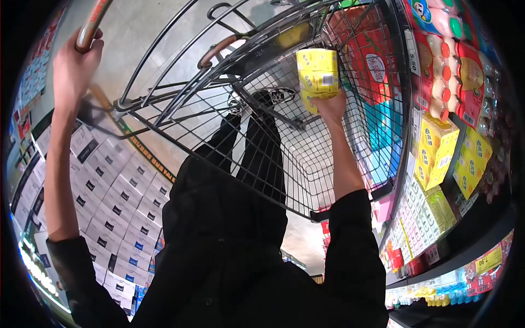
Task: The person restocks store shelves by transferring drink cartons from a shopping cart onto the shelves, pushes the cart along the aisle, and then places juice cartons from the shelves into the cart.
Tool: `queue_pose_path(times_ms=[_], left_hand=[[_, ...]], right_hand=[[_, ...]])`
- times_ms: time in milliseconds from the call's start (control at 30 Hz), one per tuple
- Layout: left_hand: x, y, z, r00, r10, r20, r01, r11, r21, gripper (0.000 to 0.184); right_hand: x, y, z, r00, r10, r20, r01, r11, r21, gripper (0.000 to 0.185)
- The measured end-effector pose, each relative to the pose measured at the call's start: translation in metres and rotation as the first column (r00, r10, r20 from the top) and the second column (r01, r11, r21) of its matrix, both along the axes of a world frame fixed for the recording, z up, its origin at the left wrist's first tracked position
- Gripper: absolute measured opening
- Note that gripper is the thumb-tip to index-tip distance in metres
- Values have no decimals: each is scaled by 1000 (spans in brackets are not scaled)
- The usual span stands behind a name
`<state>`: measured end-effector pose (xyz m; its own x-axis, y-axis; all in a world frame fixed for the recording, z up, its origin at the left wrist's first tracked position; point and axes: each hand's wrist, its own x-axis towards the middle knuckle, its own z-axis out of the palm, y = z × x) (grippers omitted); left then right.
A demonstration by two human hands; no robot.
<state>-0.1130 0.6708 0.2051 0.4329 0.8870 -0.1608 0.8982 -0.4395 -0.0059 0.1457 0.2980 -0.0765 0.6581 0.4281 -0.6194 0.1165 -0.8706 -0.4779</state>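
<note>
My right hand (330,106) grips a yellow pack of small cartons (317,74) from its near end. The pack shows a barcode and is over the wire basket of a shopping cart (306,175); I cannot tell how far down in the basket it is. My left hand (76,65) is wrapped around the cart's brownish handle bar (90,27) at the upper left. Dark shoes and trousers show through the cart's wires.
On the right, a store shelf (426,268) bears more yellow packs (435,147) and red-wrapped bottle packs (437,71). Red boxes (366,60) and blue packs (383,128) show behind the cart's far wires. Stacked white cartons (109,197) stand at the left, beside grey floor (131,49).
</note>
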Motion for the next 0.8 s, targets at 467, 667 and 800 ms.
queue_pose_path(times_ms=[467,667,800], left_hand=[[-1,5,-1,999,-22,-37,21,999,-32,26],[0,3,-1,998,-36,-56,36,999,0,25],[-5,7,-4,989,-120,-81,122,992,26,24]], right_hand=[[-72,-66,62,307,-745,-592,886,451,-107,52],[-90,-108,86,597,-740,-311,775,631,-12,55],[-86,-144,41,902,-431,17,431,902,-25,75]])
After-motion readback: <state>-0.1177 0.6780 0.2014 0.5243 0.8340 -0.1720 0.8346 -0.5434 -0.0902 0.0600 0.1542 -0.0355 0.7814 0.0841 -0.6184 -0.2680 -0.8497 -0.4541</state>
